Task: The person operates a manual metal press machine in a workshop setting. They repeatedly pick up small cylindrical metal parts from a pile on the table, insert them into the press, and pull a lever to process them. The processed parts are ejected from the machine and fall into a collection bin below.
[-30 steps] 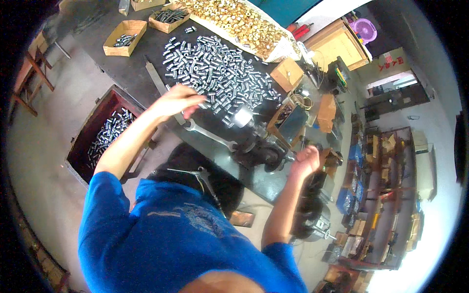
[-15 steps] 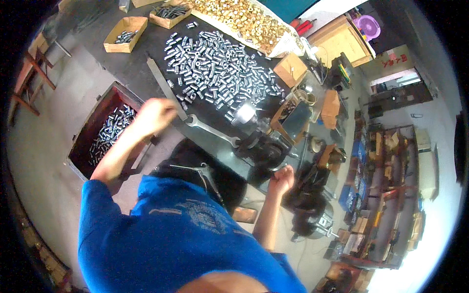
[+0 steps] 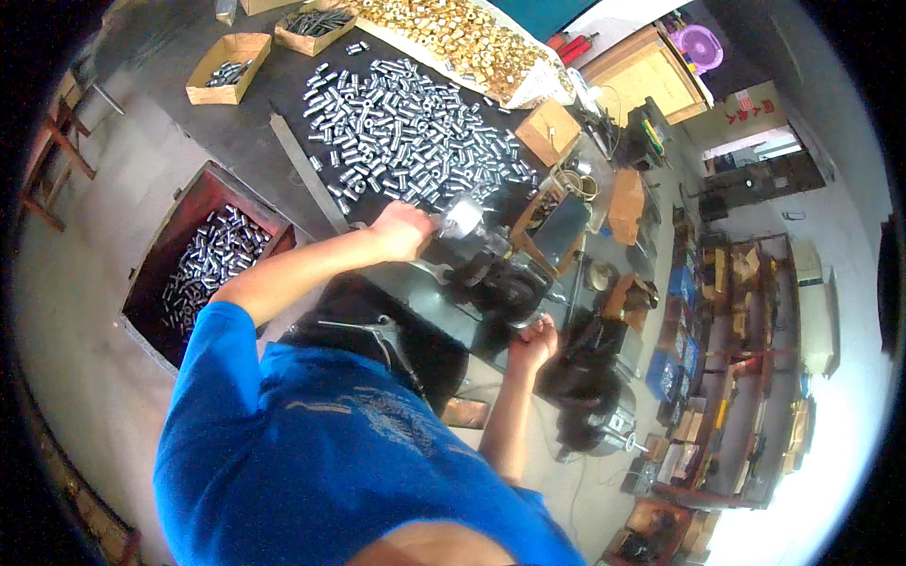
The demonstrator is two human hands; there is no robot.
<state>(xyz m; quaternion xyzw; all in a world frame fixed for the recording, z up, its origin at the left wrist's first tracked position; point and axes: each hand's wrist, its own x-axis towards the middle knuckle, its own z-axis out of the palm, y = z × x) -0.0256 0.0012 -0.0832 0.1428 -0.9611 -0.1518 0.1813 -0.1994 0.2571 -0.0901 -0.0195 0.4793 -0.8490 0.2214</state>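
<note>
My left hand [image 3: 404,232] is closed, its fingertips right beside the shiny round chuck [image 3: 462,218] of a small dark bench machine [image 3: 505,283]. Anything it pinches is hidden. At the machine's near right side, my right hand [image 3: 534,342] is curled round a metal handle [image 3: 522,323], mostly covered by the fingers. Under my left hand and forearm lies an open-end wrench [image 3: 436,272], largely hidden. A broad heap of silver metal sleeves [image 3: 411,132] spreads over the dark bench beyond. A long flat metal bar [image 3: 307,172] lies along the heap's left side.
A reddish-lined box [image 3: 151,255] of silver sleeves stands left of the bench. Small cartons [image 3: 212,92] and brass-coloured nuts [image 3: 453,38] lie at the back. A wooden block [image 3: 547,132] and an open carton [image 3: 540,209] sit past the machine. Shelves [image 3: 755,377] stand right.
My left hand has moved right from above the bench's left edge to the chuck, covering much of the wrench. My right hand stays at the handle. The whole view has shifted slightly.
</note>
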